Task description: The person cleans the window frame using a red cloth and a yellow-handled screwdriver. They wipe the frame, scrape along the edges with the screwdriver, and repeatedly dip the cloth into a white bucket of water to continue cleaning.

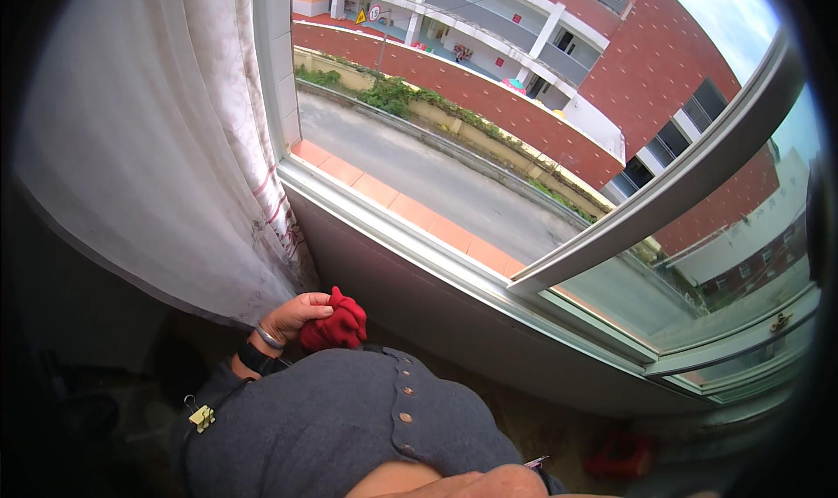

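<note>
My left hand grips a bunched red cloth between thumb and fingers, in front of my dark grey buttoned top. A silver bangle and a black strap circle that wrist. Just beyond the hand hangs the lower part of a sheer white curtain. At the bottom edge, close to the camera, is what looks like part of my right hand. It is cut off by the frame, so its fingers and anything in them are hidden.
A sliding window frame runs diagonally ahead, its left part open above an orange tiled outer ledge. Glass panes stand at the right. A yellowish binder clip holds a cord by my left sleeve. A red object lies low at right.
</note>
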`<state>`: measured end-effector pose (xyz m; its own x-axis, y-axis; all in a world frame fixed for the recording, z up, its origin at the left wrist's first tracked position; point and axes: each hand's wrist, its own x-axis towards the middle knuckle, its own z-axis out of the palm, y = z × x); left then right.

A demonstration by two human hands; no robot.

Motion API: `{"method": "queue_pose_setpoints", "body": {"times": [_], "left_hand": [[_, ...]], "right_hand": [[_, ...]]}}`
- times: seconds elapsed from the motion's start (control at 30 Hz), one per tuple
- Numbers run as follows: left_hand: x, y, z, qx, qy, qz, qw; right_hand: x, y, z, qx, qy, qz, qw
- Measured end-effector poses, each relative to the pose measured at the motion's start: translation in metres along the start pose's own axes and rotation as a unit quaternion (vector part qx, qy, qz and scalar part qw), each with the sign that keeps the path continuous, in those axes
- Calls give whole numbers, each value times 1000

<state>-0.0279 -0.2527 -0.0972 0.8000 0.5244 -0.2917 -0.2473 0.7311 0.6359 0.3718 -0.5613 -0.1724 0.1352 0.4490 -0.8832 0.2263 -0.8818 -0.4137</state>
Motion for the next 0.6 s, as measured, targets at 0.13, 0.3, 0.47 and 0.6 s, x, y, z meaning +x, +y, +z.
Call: {"method": "queue_pose_setpoints", "body": {"times": [0.13,0.3,0.47,0.6], "left_hand": [[1,1,-1,14,0,5,1000],[-1,-1,-3,14,-3,3,1000],[-1,-2,-3,23,-6,19,1000],[0,-1,-3,17,-6,11,1000]], "right_hand": [[1,0,0,4,1,1,1000],[0,2,1,5,-3,6,1000],[0,2,0,4,-3,8,1000],[-1,4,0,6,-5,13,1000]]}}
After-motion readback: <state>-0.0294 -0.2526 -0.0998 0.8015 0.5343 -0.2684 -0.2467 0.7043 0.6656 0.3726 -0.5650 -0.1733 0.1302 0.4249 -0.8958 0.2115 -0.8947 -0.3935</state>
